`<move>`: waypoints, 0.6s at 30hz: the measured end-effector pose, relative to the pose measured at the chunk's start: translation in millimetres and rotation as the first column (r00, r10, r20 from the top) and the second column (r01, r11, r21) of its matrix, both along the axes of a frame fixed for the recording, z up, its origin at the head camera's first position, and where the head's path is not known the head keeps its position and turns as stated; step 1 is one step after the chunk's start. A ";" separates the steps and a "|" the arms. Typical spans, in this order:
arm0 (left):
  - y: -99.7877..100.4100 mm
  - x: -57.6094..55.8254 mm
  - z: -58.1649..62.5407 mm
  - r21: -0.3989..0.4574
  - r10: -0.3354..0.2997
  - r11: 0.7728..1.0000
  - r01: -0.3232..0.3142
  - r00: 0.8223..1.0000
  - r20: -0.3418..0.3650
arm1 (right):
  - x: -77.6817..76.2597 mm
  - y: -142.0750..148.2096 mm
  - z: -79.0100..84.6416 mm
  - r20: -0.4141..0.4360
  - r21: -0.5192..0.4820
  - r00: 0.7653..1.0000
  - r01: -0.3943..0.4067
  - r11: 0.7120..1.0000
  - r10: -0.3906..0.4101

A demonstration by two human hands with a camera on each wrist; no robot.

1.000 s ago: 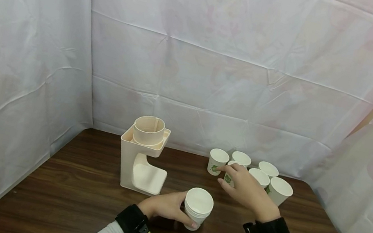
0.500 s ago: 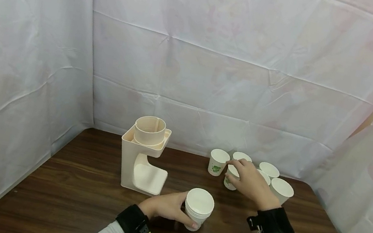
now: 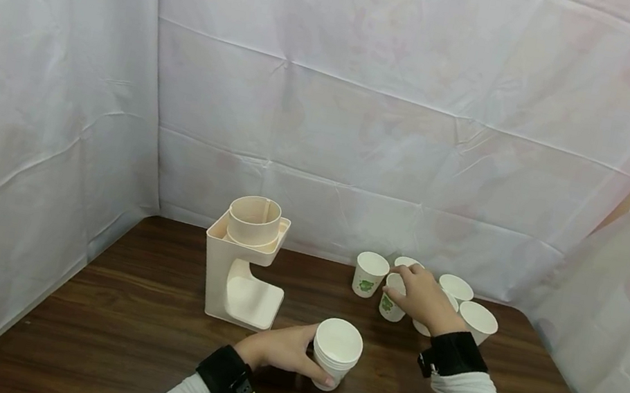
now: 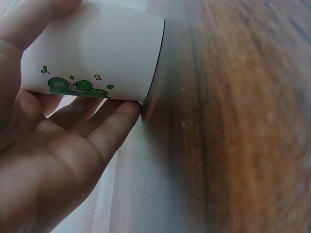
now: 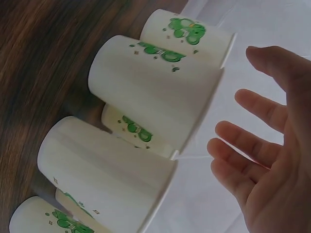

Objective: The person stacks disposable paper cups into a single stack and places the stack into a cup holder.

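Six cups (image 5: 155, 94) stand upright and close together at the far right of the table (image 3: 130, 311). My right hand (image 3: 425, 300) hovers over the near cup (image 3: 391, 308), fingers spread and slightly curved, thumb apart, nothing gripped; the right wrist view shows a gap between fingertips and rims. My left hand (image 3: 283, 347) is wrapped around the side of the stack (image 3: 334, 353), a few nested cups held upright at the front, right of the stand (image 3: 216, 281). Base on the wood or just off it: can't tell. Step in hand, I judge: gripping the near cup. I'd drop straight down, thumb one side, fingers the other, and pinch just under the rim, lightly, since thin walls probably dent. Neighbours are tight behind, so fingers should slide in slowly or they'll likely topple one. Lift vertically before any sideways move. Left hand: steady, no extra squeeze.
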State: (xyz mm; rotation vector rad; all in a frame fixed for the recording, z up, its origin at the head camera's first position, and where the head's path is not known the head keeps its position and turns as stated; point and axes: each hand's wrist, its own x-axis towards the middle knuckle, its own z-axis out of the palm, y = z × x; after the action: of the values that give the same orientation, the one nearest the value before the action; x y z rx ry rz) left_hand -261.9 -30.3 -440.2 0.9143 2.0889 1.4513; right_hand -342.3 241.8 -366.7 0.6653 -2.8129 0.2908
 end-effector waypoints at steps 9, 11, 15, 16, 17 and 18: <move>0.8 0.6 -0.3 -0.008 0.012 1.000 -0.012 1.000 -0.015 | -5.7 2.7 -3.5 0.019 0.037 0.998 0.053 0.998 -0.054; 0.9 0.4 -0.5 -0.011 0.014 1.000 -0.015 1.000 -0.019 | -5.5 2.9 -4.5 0.020 0.042 0.998 0.055 0.998 -0.056; 1.2 0.7 -0.7 -0.022 0.023 0.999 -0.024 0.999 -0.030 | -5.3 2.8 -6.6 0.026 0.048 0.998 0.057 0.997 -0.058; 1.2 0.8 -0.6 -0.024 0.025 0.999 -0.026 0.999 -0.032 | -5.7 2.6 -6.9 0.024 0.048 0.998 0.056 0.997 -0.058; 1.3 0.9 -0.6 -0.025 0.026 0.999 -0.027 0.999 -0.034 | -5.9 2.3 -7.1 0.022 0.049 0.998 0.056 0.997 -0.057; 1.2 0.9 -0.6 -0.025 0.027 0.999 -0.028 0.999 -0.034 | -6.2 2.0 -7.3 0.020 0.048 0.998 0.055 0.997 -0.056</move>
State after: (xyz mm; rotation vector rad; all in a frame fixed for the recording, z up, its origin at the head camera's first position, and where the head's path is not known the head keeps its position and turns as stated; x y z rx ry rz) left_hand -261.0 -29.0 -440.9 0.9096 2.1480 1.4293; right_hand -348.5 243.7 -374.0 0.5964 -2.8609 0.2231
